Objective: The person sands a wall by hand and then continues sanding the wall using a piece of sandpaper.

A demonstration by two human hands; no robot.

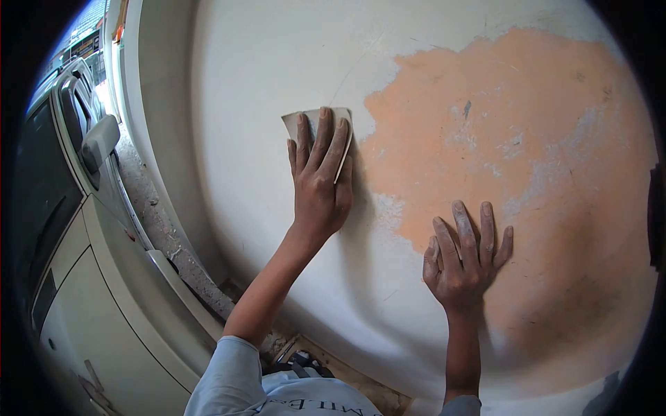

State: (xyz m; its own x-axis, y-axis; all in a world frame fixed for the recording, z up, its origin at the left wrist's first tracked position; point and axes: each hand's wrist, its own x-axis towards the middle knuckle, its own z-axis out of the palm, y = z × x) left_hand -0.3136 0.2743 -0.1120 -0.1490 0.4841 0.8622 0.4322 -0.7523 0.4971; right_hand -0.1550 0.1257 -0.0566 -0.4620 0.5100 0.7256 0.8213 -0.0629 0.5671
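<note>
My left hand (320,170) presses a folded, greyish sheet of sandpaper (291,122) against the white wall (257,83). Its fingers lie over the sheet and the thumb is tucked along the right edge. My right hand (465,260) holds nothing; its dusty fingers are spread on the wall, over the lower left part of a peach-coloured patch (444,90). The patch has a ragged edge and several whitish scuffs. The sandpaper is on the white surface, just left of that edge.
A pale vehicle (104,312) with a side mirror (100,143) stands close on the left. Between it and the wall runs a strip of rough, gritty ground (156,215). A wall corner (166,104) rises left of my left hand. Dark items (302,359) lie low by my body.
</note>
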